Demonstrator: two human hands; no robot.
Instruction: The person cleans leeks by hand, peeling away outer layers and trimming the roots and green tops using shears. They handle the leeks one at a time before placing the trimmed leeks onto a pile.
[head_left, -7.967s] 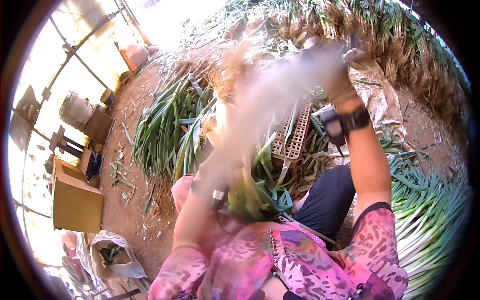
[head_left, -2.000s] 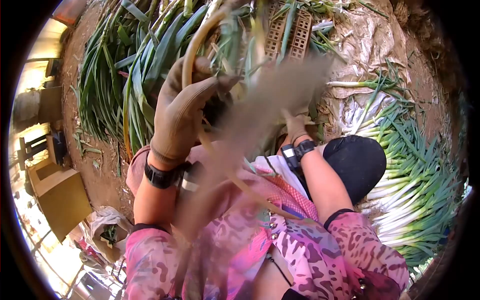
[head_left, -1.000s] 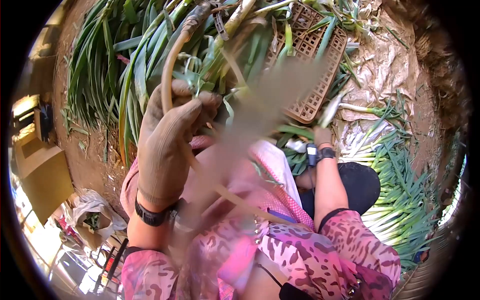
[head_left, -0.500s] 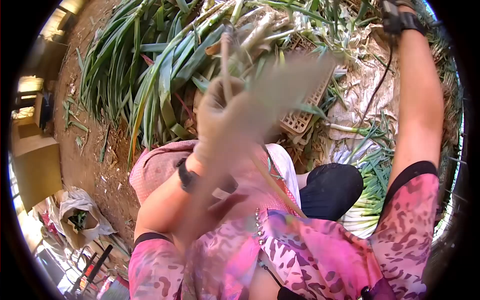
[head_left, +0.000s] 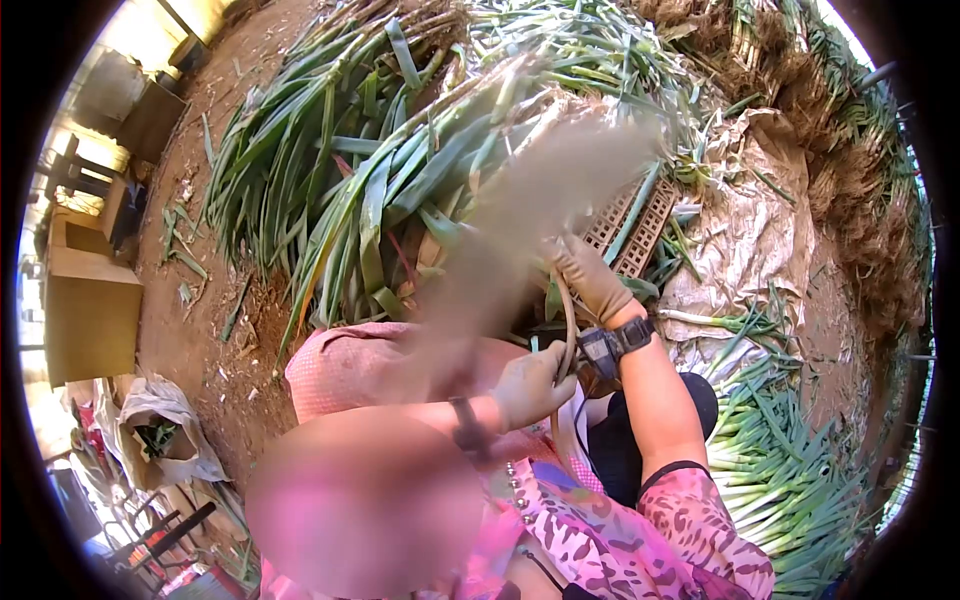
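My left hand (head_left: 530, 385), in a pale work glove, is closed around a thin tan hose (head_left: 571, 335) above my lap. Just above and to its right is my gloved right hand (head_left: 592, 278), fingers curled at the upper end of the same hose. What lies inside its grip is mostly hidden. Beyond my hands lies a large heap of long green-leaved leeks or big green onions (head_left: 380, 190), some reaching close to my knees. A brown plastic crate (head_left: 640, 228) with a lattice wall sits behind my right hand, partly covered by leaves.
Trimmed onions with white stems (head_left: 760, 450) are piled at the right. A crumpled pale sheet (head_left: 750, 220) spreads beyond them, beside rooty bundles (head_left: 850, 170). A sack (head_left: 165, 430) and a cardboard box (head_left: 92, 310) stand left on dirt ground. Smeared patches blur the middle and lower left.
My right hand has come in from the far upper right to the hose. My left hand has moved down and right, bringing the hose nearer my lap. The view has shifted too.
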